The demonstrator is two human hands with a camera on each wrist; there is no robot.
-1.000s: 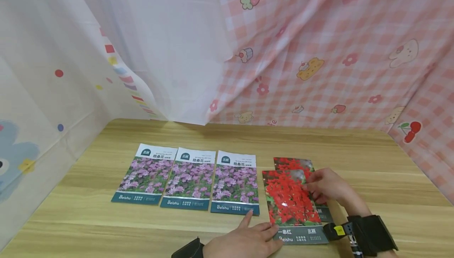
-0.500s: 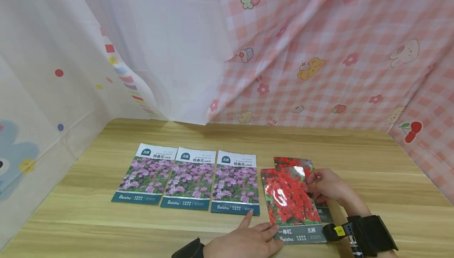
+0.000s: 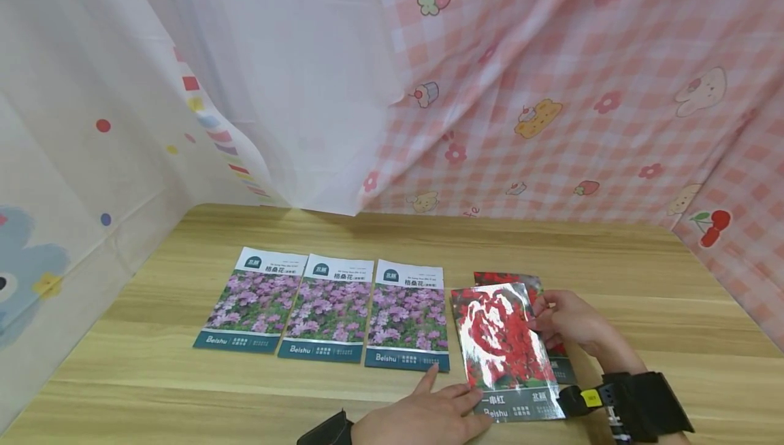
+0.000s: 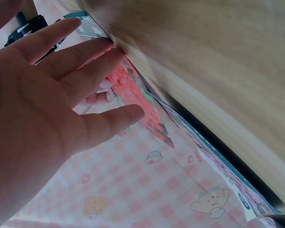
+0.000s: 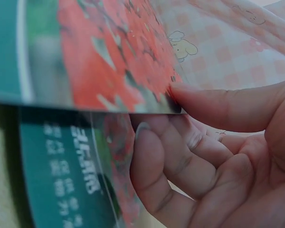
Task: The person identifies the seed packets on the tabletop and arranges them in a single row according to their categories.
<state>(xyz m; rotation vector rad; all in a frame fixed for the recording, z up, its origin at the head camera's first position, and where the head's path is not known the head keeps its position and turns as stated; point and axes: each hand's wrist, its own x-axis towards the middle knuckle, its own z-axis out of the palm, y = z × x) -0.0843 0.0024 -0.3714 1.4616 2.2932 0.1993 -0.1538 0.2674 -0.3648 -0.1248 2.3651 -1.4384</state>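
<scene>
In the head view my right hand [image 3: 569, 326] pinches the right edge of a red-flower seed packet [image 3: 505, 343]. The right wrist view shows the thumb on this packet's face [image 5: 118, 57] and the curled fingers behind it. Its far end is tilted up, with glare across the picture. Partly covered beneath lies a second red-flower packet [image 3: 514, 278]. My left hand [image 3: 422, 418] is spread, fingers straight, fingertips at the held packet's lower left corner. One outstretched finger is at the lower right corner of the nearest purple-flower packet [image 3: 407, 316].
Two more purple-flower packets, a middle one [image 3: 327, 309] and a left one [image 3: 254, 299], lie in a row on the wooden table [image 3: 184, 390]. Behind the table hangs a pink checked cloth [image 3: 490, 139]; a white cloth [image 3: 61, 159] hangs at the left.
The upper end of the held red-flower packet has risen a little, and glare has spread over it. The left hand and the purple-flower packets have stayed in place.
</scene>
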